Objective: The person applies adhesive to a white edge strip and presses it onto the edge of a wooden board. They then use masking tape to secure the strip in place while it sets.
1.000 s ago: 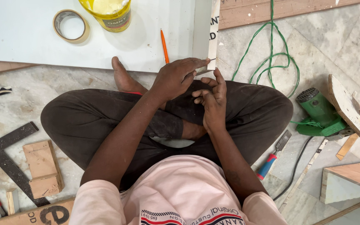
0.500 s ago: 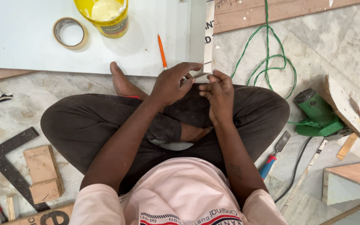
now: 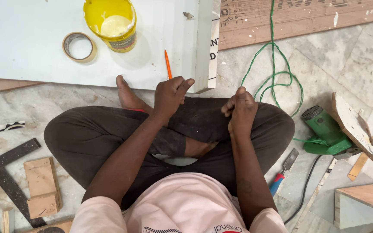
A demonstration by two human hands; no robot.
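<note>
Right now my left hand [image 3: 170, 96] sits at the near edge of the white board [image 3: 31, 47], fingers curled in and the thumb stretched toward its corner; it looks pinched on something thin, though I cannot tell what, if anything, is between the fingertips. My right hand [image 3: 239, 110] rests over my right knee, closed into a loose fist, and I cannot see anything held in it either. The board lies flat on the stone floor [image 3: 333, 64] ahead of my crossed legs, with its right end just past my left thumb. I judge it stiff and fairly heavy, with a smooth laminate face that would slide under a palm, so the better hold is along its thick edge or under the corner by my thumb, not on top. A strip of edge band [image 3: 213, 47] runs along that right end and looks thin and likely to crease if bent hard. On the board, an orange pencil [image 3: 168, 64] lies just beyond my left knuckles, a roll of tape [image 3: 79, 46] sits farther left, and a yellow tub [image 3: 111, 23] stands open near the far side, which could tip if the board were lifted. To my right, open floor is cut up by a green cord [image 3: 273, 77] and a green power tool [image 3: 324, 131]; a chisel [image 3: 283, 170] lies by my right thigh. On my left are a square [image 3: 7, 179] and a wood block [image 3: 42, 187].
</note>
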